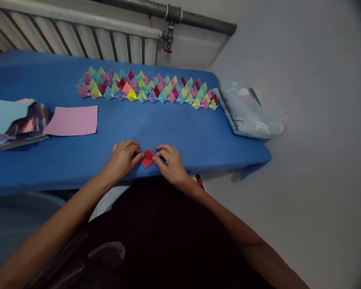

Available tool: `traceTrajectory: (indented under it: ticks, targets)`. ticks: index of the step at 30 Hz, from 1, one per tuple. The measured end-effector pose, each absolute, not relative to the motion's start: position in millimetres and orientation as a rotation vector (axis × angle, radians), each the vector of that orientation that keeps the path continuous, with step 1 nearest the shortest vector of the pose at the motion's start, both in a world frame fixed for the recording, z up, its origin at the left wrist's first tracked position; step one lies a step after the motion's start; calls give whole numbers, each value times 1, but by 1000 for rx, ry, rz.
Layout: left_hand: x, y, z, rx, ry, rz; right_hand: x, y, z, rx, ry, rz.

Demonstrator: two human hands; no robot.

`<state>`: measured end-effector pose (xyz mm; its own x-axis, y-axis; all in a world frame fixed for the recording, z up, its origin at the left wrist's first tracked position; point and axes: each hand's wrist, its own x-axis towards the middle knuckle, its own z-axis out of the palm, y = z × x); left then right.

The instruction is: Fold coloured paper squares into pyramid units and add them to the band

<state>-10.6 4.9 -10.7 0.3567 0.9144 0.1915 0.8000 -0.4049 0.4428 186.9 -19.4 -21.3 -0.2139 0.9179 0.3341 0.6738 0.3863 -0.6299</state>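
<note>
Left hand [122, 157] and right hand [171, 163] curled, fingertips apparently pinching opposite sides of red folded paper [147, 161] near front edge of blue-covered surface [183, 132]; likely mid-fold, next move calls for steady, light pressure

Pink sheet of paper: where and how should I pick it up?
Best pinched at the right edge, coming in from the right with the thumb slid under. The pink sheet looks thin and lies nearly flat on the blue cloth; that edge is free, while its left end meets the paper pile.
</note>
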Motion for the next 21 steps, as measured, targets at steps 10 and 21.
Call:
traceTrajectory:
  ticks: [10,21]
  targets:
    - [-15,-5,-12,2407,1474,617,190,-29,-19,-1356,-2084,383]
    - [-11,-15,-16,2609,1369,767,192,-33,-18,-1389,-2172,317]
